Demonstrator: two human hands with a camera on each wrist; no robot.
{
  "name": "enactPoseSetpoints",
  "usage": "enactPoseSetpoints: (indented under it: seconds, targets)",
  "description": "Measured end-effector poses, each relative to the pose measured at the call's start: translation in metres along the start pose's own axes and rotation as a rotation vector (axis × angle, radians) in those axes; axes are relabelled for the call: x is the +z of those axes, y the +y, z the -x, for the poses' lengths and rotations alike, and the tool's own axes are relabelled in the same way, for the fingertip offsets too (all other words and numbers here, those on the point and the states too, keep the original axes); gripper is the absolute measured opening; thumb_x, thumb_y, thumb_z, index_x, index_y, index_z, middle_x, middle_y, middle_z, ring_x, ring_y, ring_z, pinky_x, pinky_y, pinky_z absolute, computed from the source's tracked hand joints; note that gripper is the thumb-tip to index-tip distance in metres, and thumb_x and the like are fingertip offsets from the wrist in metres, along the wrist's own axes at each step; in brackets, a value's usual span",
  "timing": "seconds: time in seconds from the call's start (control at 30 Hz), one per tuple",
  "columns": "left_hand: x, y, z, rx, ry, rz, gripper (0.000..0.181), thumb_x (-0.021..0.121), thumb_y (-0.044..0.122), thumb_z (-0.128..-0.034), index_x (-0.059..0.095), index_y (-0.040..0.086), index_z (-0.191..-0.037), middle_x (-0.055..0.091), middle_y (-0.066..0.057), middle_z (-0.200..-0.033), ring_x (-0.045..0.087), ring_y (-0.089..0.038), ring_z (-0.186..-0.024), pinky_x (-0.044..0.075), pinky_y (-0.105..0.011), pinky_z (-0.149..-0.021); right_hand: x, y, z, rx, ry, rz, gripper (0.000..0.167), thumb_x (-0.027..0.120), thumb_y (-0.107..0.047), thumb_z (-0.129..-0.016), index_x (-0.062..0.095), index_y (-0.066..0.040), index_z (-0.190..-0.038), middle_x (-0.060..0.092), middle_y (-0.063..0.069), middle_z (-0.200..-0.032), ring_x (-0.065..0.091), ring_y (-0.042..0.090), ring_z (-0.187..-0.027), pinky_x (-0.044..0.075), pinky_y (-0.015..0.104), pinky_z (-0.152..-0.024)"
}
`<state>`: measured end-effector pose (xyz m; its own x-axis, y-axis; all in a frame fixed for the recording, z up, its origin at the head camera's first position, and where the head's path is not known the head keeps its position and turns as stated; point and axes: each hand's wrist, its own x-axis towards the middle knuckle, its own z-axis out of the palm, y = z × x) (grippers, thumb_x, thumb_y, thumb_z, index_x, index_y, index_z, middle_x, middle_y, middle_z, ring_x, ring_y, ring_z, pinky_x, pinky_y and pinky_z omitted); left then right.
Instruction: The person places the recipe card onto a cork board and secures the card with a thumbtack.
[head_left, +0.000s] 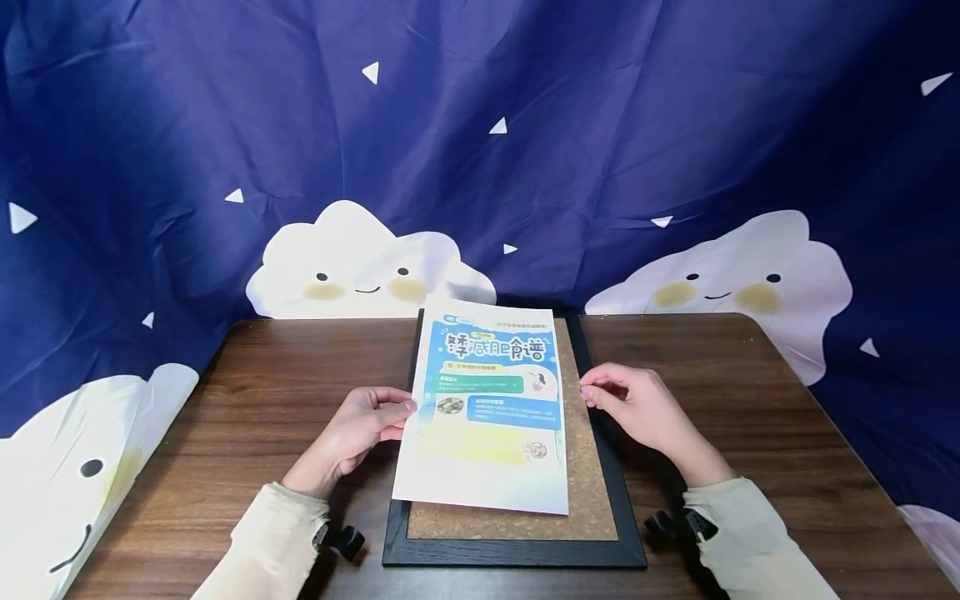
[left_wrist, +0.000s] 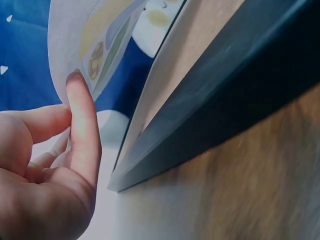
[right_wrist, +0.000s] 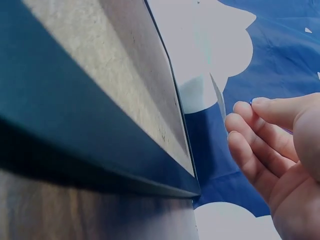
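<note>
A printed paper poster [head_left: 491, 408] with blue, green and yellow blocks is held over a cork board [head_left: 517, 523]. My left hand [head_left: 365, 421] pinches the poster's left edge between thumb and fingers; in the left wrist view, the sheet [left_wrist: 67, 40] stands off the board. To the right of the poster, my right hand [head_left: 637, 404] is raised above the board's right side. Its thumb and fingertips pinch a small blue object [right_wrist: 252, 101], mostly hidden, so its kind is unclear. The poster covers much of the cork.
The board's black frame [head_left: 513, 553] lies on a dark wooden table [head_left: 750, 400], near its front edge. Behind the table hangs a blue curtain [head_left: 465, 150] with white clouds and triangles. Both wrists wear black camera straps.
</note>
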<state>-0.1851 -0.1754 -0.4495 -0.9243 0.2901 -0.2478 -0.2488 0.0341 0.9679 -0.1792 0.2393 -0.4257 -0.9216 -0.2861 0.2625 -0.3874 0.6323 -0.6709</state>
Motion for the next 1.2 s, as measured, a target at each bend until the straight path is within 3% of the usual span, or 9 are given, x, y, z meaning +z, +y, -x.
enactPoseSetpoints:
  seconds: [0.17, 0.53, 0.93, 1.2]
  targets:
    - [0.009, -0.005, -0.004, -0.012, -0.017, 0.025, 0.032, 0.062, -0.003, -0.1048, 0.057, -0.022, -0.13, 0.079, -0.008, -0.096, 0.078, -0.012, -0.079, 0.068, -0.027, -0.076, 0.004, -0.001, -0.011, -0.02, -0.006, -0.049, 0.009, 0.075, -0.005, -0.1, 0.078, -0.002, -0.109, 0.077, 0.002, -0.088, 0.067, 0.012, -0.077, 0.06, 0.023, -0.07]
    - [0.021, -0.013, -0.012, -0.019, -0.039, 0.024, 0.035, 0.06, -0.004, -0.1054, 0.053, -0.024, -0.132, 0.078, -0.006, -0.093, 0.077, -0.011, -0.079, 0.068, -0.027, -0.076, 0.017, 0.002, -0.03, 0.024, -0.058, -0.126, 0.012, 0.074, -0.005, -0.101, 0.077, 0.002, -0.111, 0.077, 0.009, -0.093, 0.069, 0.016, -0.079, 0.06, 0.02, -0.07]
    - [0.031, -0.011, -0.011, -0.011, 0.041, -0.151, 0.032, 0.064, 0.001, -0.1039, 0.063, -0.02, -0.127, 0.08, -0.02, -0.094, 0.079, -0.017, -0.074, 0.07, -0.035, -0.072, 0.035, 0.007, -0.057, 0.037, -0.089, -0.134, 0.012, 0.075, -0.006, -0.101, 0.078, 0.0, -0.111, 0.08, 0.008, -0.093, 0.069, 0.011, -0.081, 0.059, 0.02, -0.073]
    - [0.034, -0.007, -0.011, -0.02, 0.098, -0.245, 0.02, 0.067, 0.002, -0.1033, 0.071, -0.015, -0.114, 0.075, -0.012, -0.075, 0.071, -0.013, -0.057, 0.066, -0.031, -0.057, 0.045, 0.012, -0.074, 0.117, -0.114, -0.22, 0.014, 0.072, -0.003, -0.102, 0.076, 0.007, -0.111, 0.079, 0.016, -0.094, 0.073, 0.019, -0.079, 0.063, 0.022, -0.073]
